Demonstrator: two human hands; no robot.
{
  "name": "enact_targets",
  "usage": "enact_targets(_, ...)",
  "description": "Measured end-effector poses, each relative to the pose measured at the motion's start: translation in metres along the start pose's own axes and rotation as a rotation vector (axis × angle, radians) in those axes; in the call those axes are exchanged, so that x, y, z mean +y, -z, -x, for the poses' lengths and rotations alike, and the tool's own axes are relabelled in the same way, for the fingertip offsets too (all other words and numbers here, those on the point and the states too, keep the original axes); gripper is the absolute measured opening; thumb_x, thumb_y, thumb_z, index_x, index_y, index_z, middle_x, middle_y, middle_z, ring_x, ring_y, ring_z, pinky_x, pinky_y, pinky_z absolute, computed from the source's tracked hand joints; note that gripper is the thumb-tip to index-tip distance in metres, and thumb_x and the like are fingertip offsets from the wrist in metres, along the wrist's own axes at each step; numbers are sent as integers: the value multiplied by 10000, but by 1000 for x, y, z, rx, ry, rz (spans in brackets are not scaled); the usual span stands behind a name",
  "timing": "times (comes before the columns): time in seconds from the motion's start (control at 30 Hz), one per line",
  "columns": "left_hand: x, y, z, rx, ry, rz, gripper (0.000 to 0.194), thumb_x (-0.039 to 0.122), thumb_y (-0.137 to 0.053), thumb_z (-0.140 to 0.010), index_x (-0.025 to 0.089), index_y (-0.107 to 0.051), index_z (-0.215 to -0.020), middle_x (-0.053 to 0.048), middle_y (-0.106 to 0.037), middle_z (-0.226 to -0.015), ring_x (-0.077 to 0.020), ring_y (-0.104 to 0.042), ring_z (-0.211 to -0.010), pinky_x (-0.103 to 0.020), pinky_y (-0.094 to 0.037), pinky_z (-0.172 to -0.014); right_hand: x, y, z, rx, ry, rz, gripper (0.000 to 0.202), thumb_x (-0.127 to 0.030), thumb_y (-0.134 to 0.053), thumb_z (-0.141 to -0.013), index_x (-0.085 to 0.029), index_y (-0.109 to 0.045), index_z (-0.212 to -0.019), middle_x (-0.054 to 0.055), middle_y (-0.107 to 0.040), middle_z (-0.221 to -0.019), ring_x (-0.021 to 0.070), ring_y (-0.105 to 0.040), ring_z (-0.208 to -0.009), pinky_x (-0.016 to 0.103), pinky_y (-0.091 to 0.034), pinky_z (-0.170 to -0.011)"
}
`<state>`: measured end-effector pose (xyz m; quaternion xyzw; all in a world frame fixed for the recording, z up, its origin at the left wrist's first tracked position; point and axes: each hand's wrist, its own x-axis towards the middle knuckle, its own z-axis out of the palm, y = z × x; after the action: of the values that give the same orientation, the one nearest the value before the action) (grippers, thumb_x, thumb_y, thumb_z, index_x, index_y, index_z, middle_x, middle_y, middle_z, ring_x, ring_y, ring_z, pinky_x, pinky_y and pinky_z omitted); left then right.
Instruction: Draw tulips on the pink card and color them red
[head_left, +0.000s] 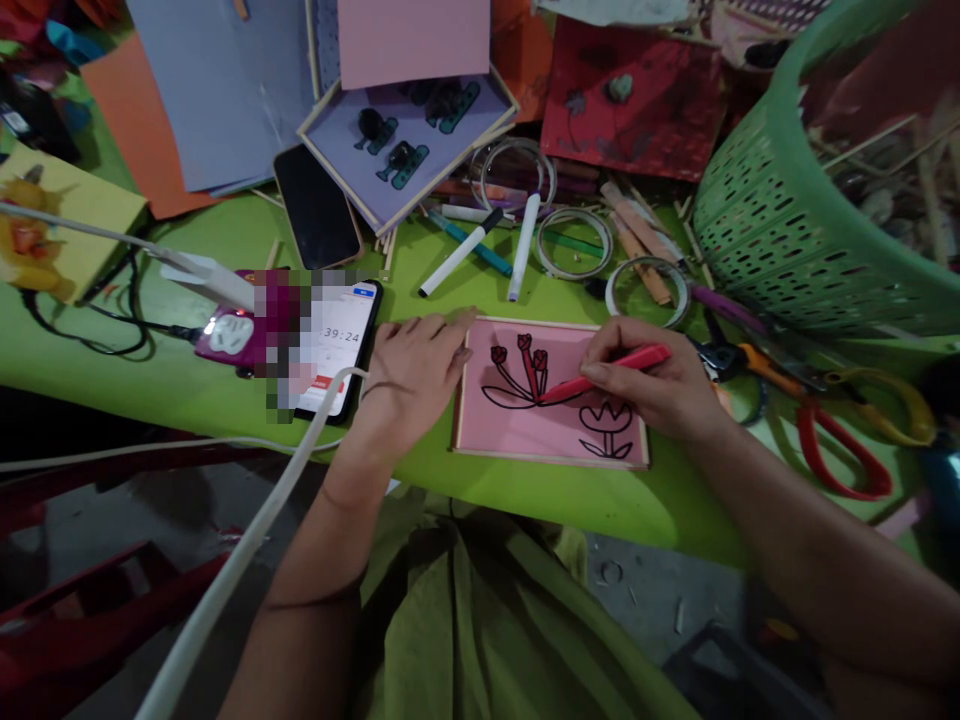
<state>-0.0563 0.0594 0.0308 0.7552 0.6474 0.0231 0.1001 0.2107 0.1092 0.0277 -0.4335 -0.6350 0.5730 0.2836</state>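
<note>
My right hand grips a red marker, its tip at the stems of a flower drawing on a pink card edged with thin wooden strips. Black outlines of flowers and leaves cover the card, and some of the blooms and a stem are coloured red. At the card's left edge, my left hand lies flat with its fingers stretched out, the fingertips near the card's upper left corner. A lit phone with a timer on its screen lies just left of that hand.
Capped markers and tape rolls lie beyond the card. Scissors sit to the right, below a green basket. A dark phone, a power strip and a framed purple card are at left and back. A white cable crosses the foreground.
</note>
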Motion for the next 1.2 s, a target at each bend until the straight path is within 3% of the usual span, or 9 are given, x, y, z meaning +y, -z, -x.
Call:
enact_targets(0.33,-1,-1,1,10,-3,21,460,282,-465,-1119,264,-555,-1571,-97,-744,-1215,-296,-693,-1160,-451,-476,-972,-2,-3,-1,36,3,-64,371,-514,-903,-780,-231,-678,-695,-15,-612,-605,117,-527,-491,269,-401,-433)
enact_targets(0.57,1,2,-1,-20,18,-21,448,304,-469,-1120,260,-570,-1554,-102,-746,-1168,-301,-701,-1135,-445,-473,-946,-2,-3,-2,211,-33,-157,377,-498,-923,-756,-240,-652,-716,-22,-615,-617,121,-579,-499,259,-432,-433)
enact_targets(1.2,2,4,-2,-26,33,1,465,289,-494,-1108,273,-567,-1567,-96,-742,-1179,-297,-696,-1142,-439,-473,-948,1,-4,0,197,9,-22,360,-495,-871,-820,-236,-633,-745,-17,-583,-629,119,-512,-522,285,-379,-462)
